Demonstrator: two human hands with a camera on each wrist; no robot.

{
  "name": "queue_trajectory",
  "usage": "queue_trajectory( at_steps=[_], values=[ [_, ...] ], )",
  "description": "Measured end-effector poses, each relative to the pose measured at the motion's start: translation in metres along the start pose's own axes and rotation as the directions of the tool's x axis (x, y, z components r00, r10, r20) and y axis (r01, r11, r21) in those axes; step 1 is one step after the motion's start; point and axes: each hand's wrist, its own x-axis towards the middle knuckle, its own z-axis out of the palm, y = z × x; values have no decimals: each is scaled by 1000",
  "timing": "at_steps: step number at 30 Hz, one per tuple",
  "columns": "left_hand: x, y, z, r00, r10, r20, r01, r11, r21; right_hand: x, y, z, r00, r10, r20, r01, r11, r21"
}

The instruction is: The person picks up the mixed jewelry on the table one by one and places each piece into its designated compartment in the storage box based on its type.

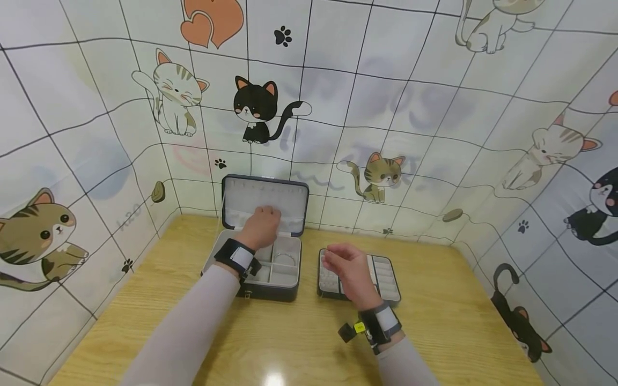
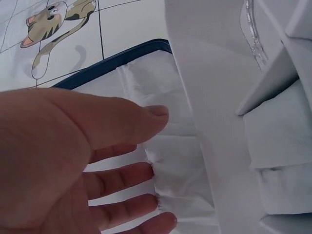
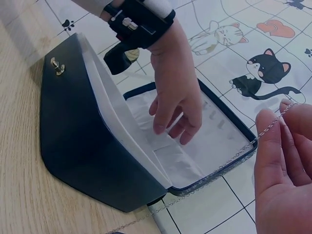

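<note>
An open dark blue jewelry box (image 1: 275, 292) with a pale, divided interior stands on the table, its lid (image 1: 304, 206) raised against the wall. My left hand (image 1: 260, 228) reaches over the compartments to the lid. In the left wrist view its fingers are spread loosely beside the gathered white lid pocket (image 2: 178, 161), holding nothing. My right hand (image 1: 352, 271) hovers over a jewelry tray (image 1: 386, 273) right of the box. Between thumb and fingertips it pinches a thin silver chain (image 3: 267, 128), which hangs down across the right wrist view. Its lower end is out of view.
A silver bracelet (image 2: 251, 29) lies in one compartment of the box. The tray has ring rolls and small sections. A metal clasp (image 3: 57, 67) sticks out from the box front. Cat-printed cloth (image 1: 318, 123) closes off the back and sides of the wooden table (image 1: 434, 321).
</note>
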Motion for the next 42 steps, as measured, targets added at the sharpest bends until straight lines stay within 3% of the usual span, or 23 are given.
queue_trajectory(
  at_steps=[11,24,31,37,42],
  values=[
    [4,-4,13,999,-20,25,20,1000,-8,-1,-4,-3,1000,-1,-15,0,998,-55],
    [-4,-1,13,994,-83,-73,76,993,-89,2,-11,-6,998,0,-58,-9,987,-162],
    [-7,-2,6,996,-82,-29,77,986,-145,0,-14,-6,998,-22,-57,10,980,-201],
    [-11,-2,7,996,-69,56,78,979,-188,-5,-18,-7,998,-51,-40,39,965,-260],
    [-16,-3,7,996,-55,76,67,984,-164,-5,-25,2,998,-61,-25,52,961,-270]
  ],
)
